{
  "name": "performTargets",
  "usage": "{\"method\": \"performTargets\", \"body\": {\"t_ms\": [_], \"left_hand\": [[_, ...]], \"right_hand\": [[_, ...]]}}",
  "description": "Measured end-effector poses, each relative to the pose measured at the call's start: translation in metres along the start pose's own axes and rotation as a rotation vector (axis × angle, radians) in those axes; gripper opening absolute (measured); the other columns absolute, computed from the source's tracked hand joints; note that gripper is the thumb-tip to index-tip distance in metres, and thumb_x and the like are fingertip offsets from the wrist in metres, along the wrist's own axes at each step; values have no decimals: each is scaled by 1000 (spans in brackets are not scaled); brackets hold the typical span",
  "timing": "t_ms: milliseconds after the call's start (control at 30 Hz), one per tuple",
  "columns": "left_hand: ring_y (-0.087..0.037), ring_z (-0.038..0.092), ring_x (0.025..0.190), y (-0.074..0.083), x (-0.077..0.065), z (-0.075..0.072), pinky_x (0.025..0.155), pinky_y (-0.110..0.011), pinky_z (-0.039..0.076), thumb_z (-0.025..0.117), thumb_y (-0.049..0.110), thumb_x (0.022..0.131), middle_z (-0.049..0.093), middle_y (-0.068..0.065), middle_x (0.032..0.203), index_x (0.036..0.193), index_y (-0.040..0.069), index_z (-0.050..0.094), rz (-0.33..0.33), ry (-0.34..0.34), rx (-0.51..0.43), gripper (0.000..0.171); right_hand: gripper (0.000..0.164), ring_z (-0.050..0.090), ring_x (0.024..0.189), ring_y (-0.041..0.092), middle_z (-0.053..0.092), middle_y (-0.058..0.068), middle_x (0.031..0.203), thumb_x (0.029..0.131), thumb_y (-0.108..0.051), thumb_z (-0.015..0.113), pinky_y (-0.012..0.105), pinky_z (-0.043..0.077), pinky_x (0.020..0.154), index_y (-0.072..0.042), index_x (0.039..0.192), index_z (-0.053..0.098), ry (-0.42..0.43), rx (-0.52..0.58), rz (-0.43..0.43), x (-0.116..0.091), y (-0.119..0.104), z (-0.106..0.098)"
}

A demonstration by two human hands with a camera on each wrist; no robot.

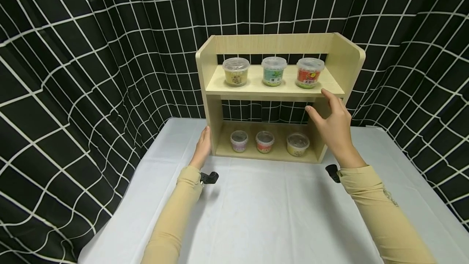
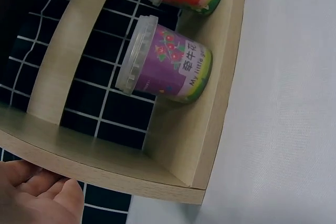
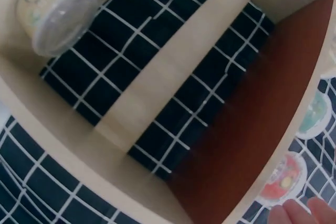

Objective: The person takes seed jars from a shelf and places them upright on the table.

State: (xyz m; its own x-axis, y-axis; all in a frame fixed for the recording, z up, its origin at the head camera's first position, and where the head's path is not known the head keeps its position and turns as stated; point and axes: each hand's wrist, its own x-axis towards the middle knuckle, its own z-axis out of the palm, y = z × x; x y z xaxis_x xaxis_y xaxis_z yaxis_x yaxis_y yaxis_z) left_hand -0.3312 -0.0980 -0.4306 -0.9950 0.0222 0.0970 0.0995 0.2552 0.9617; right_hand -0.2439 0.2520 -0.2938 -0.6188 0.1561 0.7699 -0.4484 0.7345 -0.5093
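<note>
A light wooden two-tier shelf (image 1: 275, 44) stands on the table. My left hand (image 1: 202, 148) rests against the outside of its left side panel, low down; in the left wrist view its fingertips meet the panel. My right hand (image 1: 334, 127) is raised at the shelf's right front with thumb and fingers spread, holding nothing. Just above its fingertips sits a red-labelled lidded cup (image 1: 309, 75) on the upper tier. Left of that cup stand a teal-labelled cup (image 1: 273, 72) and a yellow-labelled cup (image 1: 236, 72), both with clear lids.
On the lower tier stand a purple-labelled cup (image 1: 239, 144), a red-labelled cup (image 1: 264, 144) and a yellow-labelled cup (image 1: 297, 146). A white cloth covers the table (image 1: 256, 207). Black curtains with a white grid (image 1: 256, 7) hang behind and at both sides.
</note>
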Motion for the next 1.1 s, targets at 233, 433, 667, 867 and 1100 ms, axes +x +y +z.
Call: {"method": "performTargets", "body": {"t_ms": [233, 433, 667, 867, 1100], "left_hand": [[-27, 11, 138, 2, 6, -1, 112, -38, 10, 15, 62, 94, 16, -13, 152, 147, 3, 17, 0, 20, 13, 80], [-28, 11, 138, 4, 10, -1, 112, -37, 10, 16, 61, 95, 17, -13, 152, 147, 2, 19, -7, 24, 21, 79], [-28, 14, 138, 3, 10, 0, 112, -37, 12, 17, 58, 96, 19, -13, 151, 146, 2, 21, -10, 22, 18, 75], [-27, 16, 137, 0, 9, 0, 111, -37, 13, 18, 59, 96, 22, -12, 150, 146, 3, 23, -22, 21, 24, 75], [-28, 19, 136, 1, 13, 3, 111, -37, 15, 17, 59, 96, 25, -12, 149, 145, 3, 26, -18, 33, 38, 76]], "right_hand": [[60, 47, 118, 30, 51, 17, 129, 82, -21, 73, 40, 39, 99, -3, 133, 48, 26, 15, 7, 22, -10, 4], [64, 44, 120, 30, 45, 17, 133, 84, -21, 71, 35, 36, 101, -2, 137, 42, 29, 26, 19, 43, -17, 6], [69, 40, 123, 31, 40, 19, 136, 84, -22, 71, 37, 34, 102, 1, 139, 36, -12, 12, 68, 59, -16, 14], [74, 30, 130, 27, 34, 20, 138, 86, -27, 68, 37, 22, 109, 0, 142, 28, -52, -11, 157, 66, -11, 24], [78, 23, 134, 22, 27, 15, 144, 87, -33, 65, 31, 17, 110, -6, 146, 20, -79, -28, 264, 73, -4, 27]]}}
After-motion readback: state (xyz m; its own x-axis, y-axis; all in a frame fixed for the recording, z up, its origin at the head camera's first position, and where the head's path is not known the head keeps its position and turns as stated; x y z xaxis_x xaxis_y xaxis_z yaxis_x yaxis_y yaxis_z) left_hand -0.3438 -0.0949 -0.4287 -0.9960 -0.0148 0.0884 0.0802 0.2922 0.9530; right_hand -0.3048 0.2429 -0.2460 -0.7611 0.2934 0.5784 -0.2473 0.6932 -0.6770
